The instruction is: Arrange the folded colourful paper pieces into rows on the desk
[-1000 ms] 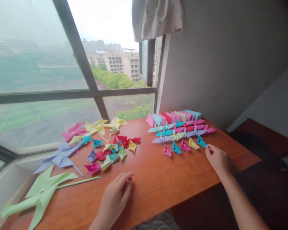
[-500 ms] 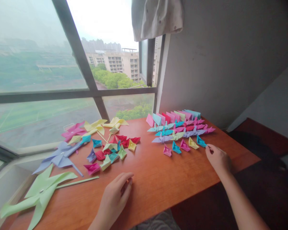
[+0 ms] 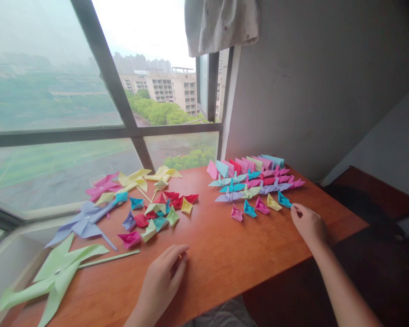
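My right hand [image 3: 308,223] is at the right of the table, thumb and fingers pinched at the near tip of a blue paper boat [image 3: 284,200]. That boat ends a row with a yellow boat [image 3: 273,203], a magenta boat [image 3: 261,205], another blue boat [image 3: 249,209] and a pink boat [image 3: 236,213]. My left hand [image 3: 165,277] rests on the table, loosely curled, with a gap between thumb and fingers and nothing visible in it. Beyond its fingertips lies a loose cluster of paper boats, among them a magenta boat [image 3: 129,239] and a light green boat [image 3: 172,216].
Behind the boat row stand rows of paper cranes [image 3: 252,192] and upright folded papers [image 3: 245,165]. Several paper pinwheels, including a light green pinwheel [image 3: 57,272] and a purple pinwheel [image 3: 87,219], lie at the left by the window [image 3: 54,163]. A grey wall [image 3: 293,91] borders the wooden table [image 3: 225,263].
The view has shifted very slightly. Both hands and the paper boats keep their places on the table, with my right hand still at the blue boat.
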The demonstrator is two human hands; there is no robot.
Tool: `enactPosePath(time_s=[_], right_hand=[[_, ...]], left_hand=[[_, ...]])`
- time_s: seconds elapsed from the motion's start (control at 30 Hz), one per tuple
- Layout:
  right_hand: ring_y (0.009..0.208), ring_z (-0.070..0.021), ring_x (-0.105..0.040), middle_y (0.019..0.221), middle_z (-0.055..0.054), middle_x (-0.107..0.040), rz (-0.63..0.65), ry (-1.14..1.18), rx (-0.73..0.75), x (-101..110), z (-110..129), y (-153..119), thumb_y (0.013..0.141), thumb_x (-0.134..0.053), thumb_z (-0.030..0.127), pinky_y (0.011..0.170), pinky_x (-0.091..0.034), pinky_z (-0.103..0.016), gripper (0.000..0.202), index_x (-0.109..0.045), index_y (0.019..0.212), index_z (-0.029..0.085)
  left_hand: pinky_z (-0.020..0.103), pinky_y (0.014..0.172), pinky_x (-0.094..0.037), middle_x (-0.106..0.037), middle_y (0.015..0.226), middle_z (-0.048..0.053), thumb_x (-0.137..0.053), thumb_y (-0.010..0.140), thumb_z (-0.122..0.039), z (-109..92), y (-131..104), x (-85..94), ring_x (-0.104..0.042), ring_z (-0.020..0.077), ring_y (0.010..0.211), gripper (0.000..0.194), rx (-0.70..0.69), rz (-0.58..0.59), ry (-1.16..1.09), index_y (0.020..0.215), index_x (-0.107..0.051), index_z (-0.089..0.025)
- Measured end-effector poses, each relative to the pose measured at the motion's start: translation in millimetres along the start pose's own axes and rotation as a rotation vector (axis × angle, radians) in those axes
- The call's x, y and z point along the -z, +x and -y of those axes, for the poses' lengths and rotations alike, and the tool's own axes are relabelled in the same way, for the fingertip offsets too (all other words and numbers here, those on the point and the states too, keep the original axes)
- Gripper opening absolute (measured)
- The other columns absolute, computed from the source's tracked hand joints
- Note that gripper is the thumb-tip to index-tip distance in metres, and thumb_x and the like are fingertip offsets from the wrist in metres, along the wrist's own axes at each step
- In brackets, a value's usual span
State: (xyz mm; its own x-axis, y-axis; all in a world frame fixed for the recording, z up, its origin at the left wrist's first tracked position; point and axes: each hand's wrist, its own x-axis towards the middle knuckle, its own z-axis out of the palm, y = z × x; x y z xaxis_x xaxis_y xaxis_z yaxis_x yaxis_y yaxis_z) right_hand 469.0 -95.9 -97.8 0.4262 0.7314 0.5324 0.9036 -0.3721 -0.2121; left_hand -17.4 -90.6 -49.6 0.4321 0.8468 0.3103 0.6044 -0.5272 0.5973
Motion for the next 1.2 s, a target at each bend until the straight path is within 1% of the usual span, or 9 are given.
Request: enactPosePath(time_s=[0.43, 0.5, 0.6, 0.67, 0.73, 0.8, 0.87, 0.97, 1.2], right_hand=[[0.074, -0.0217, -0.066, 0.087, -0.005, -0.075, 0.066, 0.043, -0.064, 1.8, 2.7, 0.3, 0.085, -0.053, 0.035, 0.058, -0.039, -0.028, 0.027, -0.071, 0.101, 0.022], [0.074, -0.0215, -0.066, 0.086, -0.005, -0.074, 0.051, 0.048, -0.064, 2.6, 3.8, -0.1, 0.084, -0.053, 0.034, 0.059, -0.040, -0.028, 0.028, -0.070, 0.102, 0.021], [0.074, -0.0207, -0.065, 0.087, -0.005, -0.073, -0.031, 0.062, -0.063, 4.6, 6.8, -0.3, 0.084, -0.051, 0.030, 0.061, -0.041, -0.029, 0.029, -0.070, 0.102, 0.020], [0.074, -0.0204, -0.064, 0.089, -0.006, -0.072, -0.094, 0.082, -0.033, 5.7, 8.4, 0.6, 0.085, -0.049, 0.029, 0.063, -0.043, -0.029, 0.029, -0.071, 0.101, 0.019], [0.079, -0.0215, -0.064, 0.093, -0.008, -0.071, -0.126, 0.122, 0.033, 5.7, 8.3, 2.4, 0.086, -0.048, 0.032, 0.068, -0.045, -0.031, 0.030, -0.071, 0.101, 0.018], [0.087, -0.0235, -0.064, 0.099, -0.010, -0.070, -0.123, 0.164, 0.095, 4.3, 6.6, 4.5, 0.087, -0.049, 0.035, 0.075, -0.047, -0.032, 0.031, -0.070, 0.101, 0.018], [0.090, -0.0244, -0.064, 0.101, -0.011, -0.069, -0.099, 0.191, 0.118, 2.3, 4.2, 6.1, 0.087, -0.050, 0.036, 0.079, -0.048, -0.034, 0.031, -0.069, 0.103, 0.018], [0.085, -0.0235, -0.064, 0.100, -0.011, -0.069, -0.070, 0.212, 0.104, 0.2, 1.8, 6.7, 0.087, -0.049, 0.035, 0.078, -0.049, -0.034, 0.032, -0.067, 0.106, 0.018], [0.078, -0.0222, -0.065, 0.098, -0.011, -0.070, -0.059, 0.195, 0.068, -0.1, 0.5, 5.9, 0.086, -0.050, 0.032, 0.070, -0.048, -0.032, 0.030, -0.068, 0.105, 0.017]], left_hand=[[0.024, 0.071, -0.055, -0.072, 0.096, 0.005, -0.049, 0.093, -0.024, 0.5, 0.3, -1.0, -0.069, 0.0165, 0.079, 0.020, -0.012, -0.023, 0.006, 0.107, -0.064, -0.023], [0.024, 0.071, -0.056, -0.072, 0.095, 0.005, -0.049, 0.093, -0.024, -0.5, 0.3, -0.7, -0.069, 0.0163, 0.078, 0.020, -0.012, -0.022, 0.007, 0.107, -0.064, -0.023], [0.024, 0.071, -0.056, -0.072, 0.094, 0.005, -0.049, 0.093, -0.024, -2.4, 0.7, 0.3, -0.069, 0.0163, 0.077, 0.021, -0.012, -0.027, 0.005, 0.106, -0.065, -0.023], [0.024, 0.070, -0.056, -0.073, 0.093, 0.006, -0.049, 0.093, -0.025, -3.6, 1.3, 1.1, -0.069, 0.0163, 0.076, 0.021, -0.008, -0.036, 0.003, 0.105, -0.066, -0.022], [0.024, 0.070, -0.056, -0.073, 0.092, 0.006, -0.049, 0.092, -0.025, -4.6, 2.1, 1.9, -0.070, 0.0164, 0.075, 0.021, -0.005, -0.041, 0.002, 0.104, -0.066, -0.023], [0.024, 0.070, -0.057, -0.073, 0.092, 0.006, -0.050, 0.092, -0.025, -5.1, 2.6, 2.4, -0.070, 0.0166, 0.076, 0.021, -0.005, -0.040, 0.001, 0.104, -0.067, -0.023], [0.024, 0.070, -0.056, -0.073, 0.093, 0.006, -0.050, 0.092, -0.025, -5.2, 2.9, 2.6, -0.070, 0.0170, 0.078, 0.021, -0.009, -0.040, 0.004, 0.104, -0.067, -0.023], [0.024, 0.071, -0.056, -0.074, 0.094, 0.006, -0.050, 0.092, -0.024, -4.7, 2.7, 2.5, -0.071, 0.0174, 0.081, 0.020, -0.013, -0.041, 0.012, 0.104, -0.066, -0.023], [0.024, 0.072, -0.056, -0.074, 0.094, 0.006, -0.049, 0.092, -0.023, -3.8, 1.5, 1.9, -0.071, 0.0178, 0.082, 0.020, -0.009, -0.034, 0.010, 0.103, -0.066, -0.023]])
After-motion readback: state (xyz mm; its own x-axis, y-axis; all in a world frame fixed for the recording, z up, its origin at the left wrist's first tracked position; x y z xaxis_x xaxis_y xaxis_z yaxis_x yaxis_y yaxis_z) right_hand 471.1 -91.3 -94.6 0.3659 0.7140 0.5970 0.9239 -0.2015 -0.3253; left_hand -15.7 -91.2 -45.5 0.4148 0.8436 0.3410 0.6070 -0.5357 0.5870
